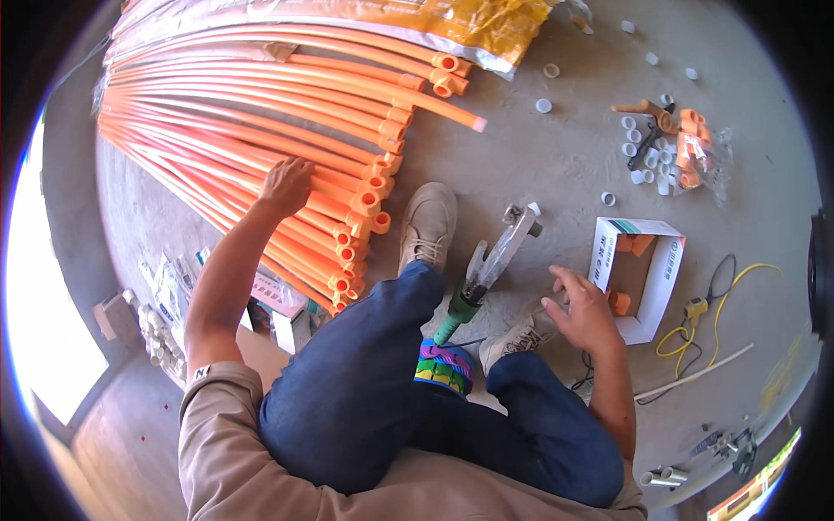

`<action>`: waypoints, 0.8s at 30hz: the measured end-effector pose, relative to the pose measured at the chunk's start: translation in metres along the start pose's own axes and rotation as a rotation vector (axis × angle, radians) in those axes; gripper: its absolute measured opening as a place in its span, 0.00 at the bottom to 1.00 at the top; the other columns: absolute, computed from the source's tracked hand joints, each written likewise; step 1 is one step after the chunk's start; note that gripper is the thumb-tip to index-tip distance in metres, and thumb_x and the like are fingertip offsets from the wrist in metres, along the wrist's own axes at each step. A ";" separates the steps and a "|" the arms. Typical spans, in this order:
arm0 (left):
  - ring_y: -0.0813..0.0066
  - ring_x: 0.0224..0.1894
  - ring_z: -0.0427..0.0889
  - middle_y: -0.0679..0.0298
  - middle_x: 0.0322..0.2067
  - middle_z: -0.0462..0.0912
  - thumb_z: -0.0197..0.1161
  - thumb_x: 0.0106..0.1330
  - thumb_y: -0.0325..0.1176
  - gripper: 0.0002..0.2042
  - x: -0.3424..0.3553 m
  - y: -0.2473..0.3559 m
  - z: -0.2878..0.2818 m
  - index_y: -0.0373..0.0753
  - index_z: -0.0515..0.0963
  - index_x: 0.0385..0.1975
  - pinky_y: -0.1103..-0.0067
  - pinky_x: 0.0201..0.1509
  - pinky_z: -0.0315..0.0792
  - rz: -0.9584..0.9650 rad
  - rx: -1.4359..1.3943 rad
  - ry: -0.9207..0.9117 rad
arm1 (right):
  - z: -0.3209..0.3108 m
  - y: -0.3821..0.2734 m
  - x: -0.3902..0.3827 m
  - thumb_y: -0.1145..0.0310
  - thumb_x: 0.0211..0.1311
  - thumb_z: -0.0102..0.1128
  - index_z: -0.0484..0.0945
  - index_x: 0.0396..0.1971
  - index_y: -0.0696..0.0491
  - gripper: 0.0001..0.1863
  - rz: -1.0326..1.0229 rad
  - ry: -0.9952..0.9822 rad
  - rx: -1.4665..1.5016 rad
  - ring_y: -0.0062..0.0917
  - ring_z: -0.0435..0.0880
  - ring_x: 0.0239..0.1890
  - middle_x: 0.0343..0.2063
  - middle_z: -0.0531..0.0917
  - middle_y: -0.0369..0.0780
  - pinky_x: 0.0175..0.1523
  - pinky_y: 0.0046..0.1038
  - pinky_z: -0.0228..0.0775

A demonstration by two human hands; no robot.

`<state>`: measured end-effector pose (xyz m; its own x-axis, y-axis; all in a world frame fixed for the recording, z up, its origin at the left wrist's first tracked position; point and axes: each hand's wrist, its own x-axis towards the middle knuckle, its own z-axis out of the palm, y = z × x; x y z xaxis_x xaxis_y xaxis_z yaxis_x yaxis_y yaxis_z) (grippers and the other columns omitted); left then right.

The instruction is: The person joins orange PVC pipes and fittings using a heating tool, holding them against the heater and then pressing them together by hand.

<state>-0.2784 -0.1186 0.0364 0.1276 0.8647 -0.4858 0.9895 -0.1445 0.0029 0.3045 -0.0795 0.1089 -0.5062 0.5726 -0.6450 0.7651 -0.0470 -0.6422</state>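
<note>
The pipes (pixel 226 148) before me are smooth plastic with a soft gloss, and the fittings (pixel 369 203) have that plastic look too. The wrapper (pixel 499 30) is shiny, crinkled film; the bag (pixel 718 169) is clear, glossy plastic. I see smooth plastic caps (pixel 544 105) and a box (pixel 664 278) of printed card, matt inside. The tool (pixel 475 288) has a plastic handle (pixel 448 326) and a metal head (pixel 518 233). My trousers (pixel 347 382) and shirt (pixel 234 434) are matt cloth; the floor (pixel 521 156) is matt and smudged.

Your right hand (pixel 584 311) had bare floor (pixel 560 178) ahead; the tool (pixel 473 285) and left shoe (pixel 428 221) stood between it and the pipes (pixel 234 139), the box (pixel 664 282) just rightward.
</note>
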 end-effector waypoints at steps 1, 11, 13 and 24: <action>0.58 0.52 0.82 0.57 0.43 0.83 0.68 0.59 0.30 0.11 -0.003 0.001 0.000 0.40 0.80 0.42 0.64 0.59 0.73 -0.033 0.052 0.008 | 0.000 0.000 0.000 0.65 0.62 0.68 0.74 0.62 0.57 0.29 0.010 0.010 0.002 0.43 0.84 0.47 0.44 0.83 0.46 0.53 0.40 0.76; 0.52 0.60 0.80 0.50 0.55 0.83 0.59 0.64 0.25 0.16 -0.021 -0.066 0.025 0.40 0.80 0.52 0.60 0.61 0.77 -0.086 0.156 -0.223 | -0.015 0.037 0.000 0.59 0.68 0.63 0.75 0.60 0.54 0.24 0.086 0.141 -0.122 0.45 0.84 0.53 0.47 0.85 0.49 0.56 0.46 0.76; 0.47 0.54 0.83 0.50 0.45 0.86 0.59 0.64 0.25 0.15 0.060 0.019 -0.024 0.40 0.79 0.51 0.58 0.58 0.77 -0.222 0.197 -0.482 | -0.035 0.068 -0.017 0.61 0.68 0.62 0.76 0.59 0.54 0.23 0.321 0.203 -0.179 0.48 0.83 0.54 0.50 0.85 0.50 0.56 0.48 0.76; 0.51 0.61 0.77 0.53 0.59 0.77 0.71 0.58 0.31 0.29 0.214 0.136 -0.047 0.42 0.73 0.62 0.58 0.63 0.74 0.284 0.016 0.020 | -0.061 0.126 -0.032 0.62 0.67 0.62 0.81 0.46 0.56 0.14 0.525 0.405 -0.170 0.48 0.86 0.47 0.42 0.87 0.50 0.51 0.46 0.77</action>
<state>-0.1130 0.0694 -0.0257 0.4008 0.7979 -0.4501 0.9129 -0.3895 0.1224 0.4414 -0.0539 0.0737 0.1123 0.7719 -0.6258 0.9372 -0.2916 -0.1915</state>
